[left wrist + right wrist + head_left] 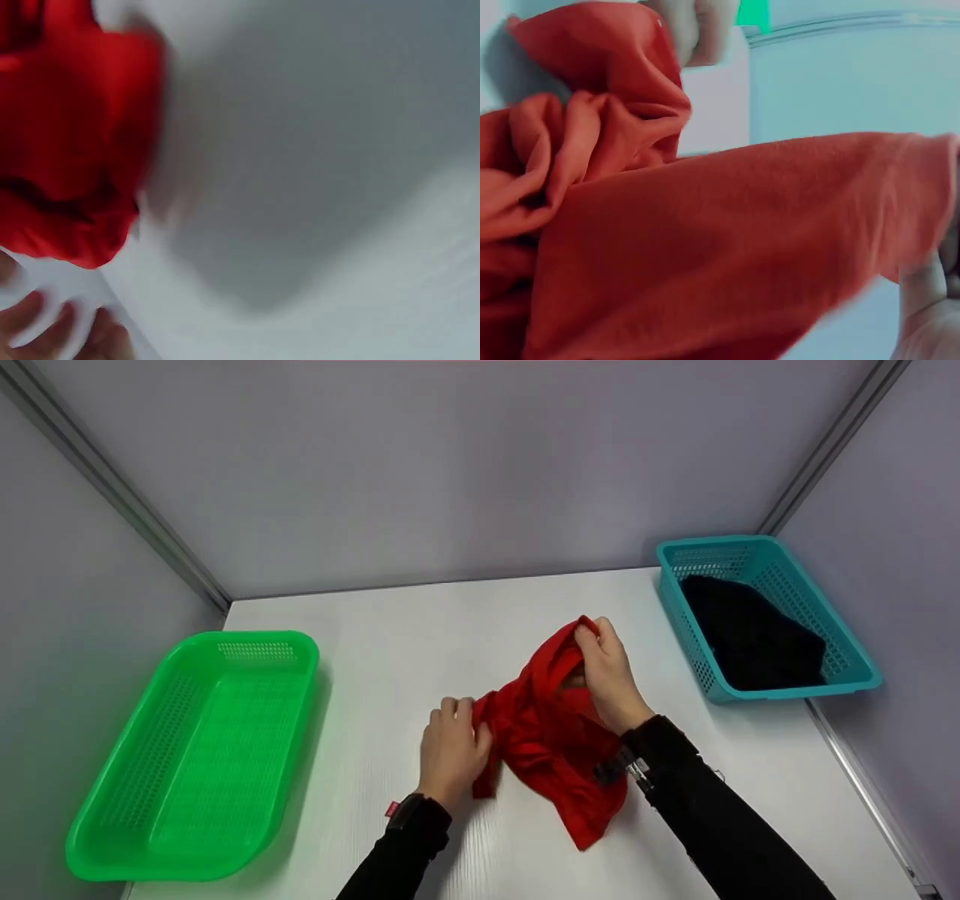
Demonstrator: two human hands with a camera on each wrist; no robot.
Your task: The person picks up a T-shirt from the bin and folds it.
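Observation:
A crumpled red cloth [536, 727] is bunched over the middle of the white table. Its upper right edge is raised, where my right hand [611, 679] grips it between thumb and fingers. At the cloth's left edge is my left hand [451, 750], fingers bent loosely beside it. The left wrist view has the cloth [71, 142] at upper left, with blurred, spread fingers [52, 334] below and apart from it. In the right wrist view the cloth [705, 247] stretches toward the right hand [926, 319], whose fingertips are partly hidden behind the fabric.
A green plastic basket [296, 720] stands on the left of the table [375, 652]. At the back right, a blue-green basket [679, 619] holds black cloth [750, 637]. Grey panels [450, 472] enclose the table at the back and both sides.

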